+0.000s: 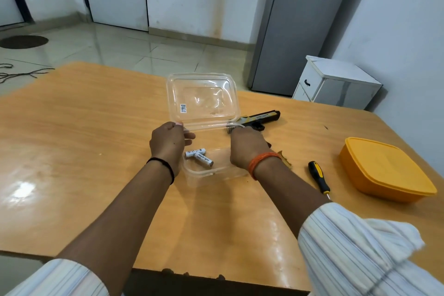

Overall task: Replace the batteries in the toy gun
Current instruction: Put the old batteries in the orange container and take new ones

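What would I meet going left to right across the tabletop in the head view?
Left hand → white batteries in the clear container → right hand → screwdriver → yellow box.

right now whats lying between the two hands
In the head view, white batteries lie in the open clear container, between the left hand and the right hand. Their exact count is unclear.
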